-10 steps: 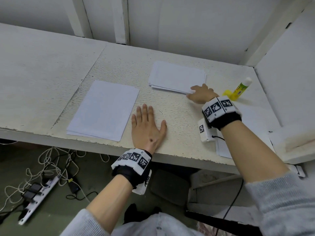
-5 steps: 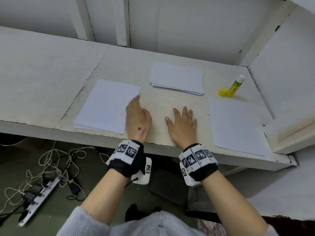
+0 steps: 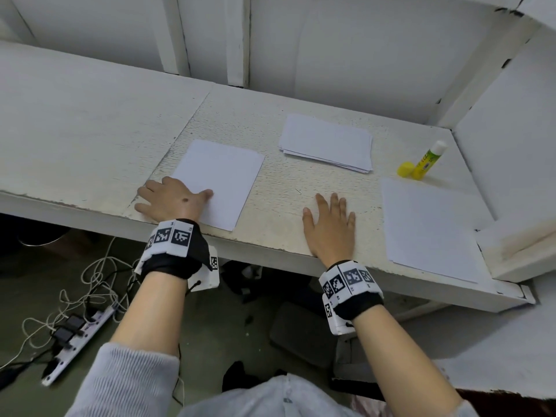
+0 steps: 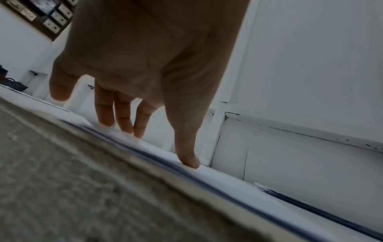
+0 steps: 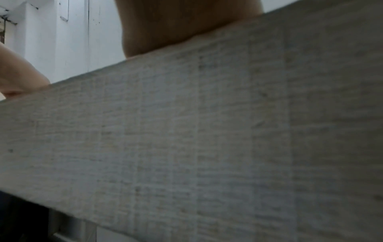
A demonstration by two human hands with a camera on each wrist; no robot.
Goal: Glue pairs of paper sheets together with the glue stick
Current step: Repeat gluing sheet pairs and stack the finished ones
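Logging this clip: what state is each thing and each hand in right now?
glue stick: lying down, uncapped
yellow cap: off, beside the stick
far stack of sheets: flat, untouched
left paper: flat
right paper: flat, untouched
left hand: open, on left paper's corner
right hand: open, flat on desk

Evenly and softly lit, faint shadows only. Bowed at the head view's edges. Dim, grainy and motion-blurred in both wrist views, especially near tabletop (image 4: 87, 188).

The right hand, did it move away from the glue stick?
Yes. The right hand moved from beside the glue stick toward the table's near edge.
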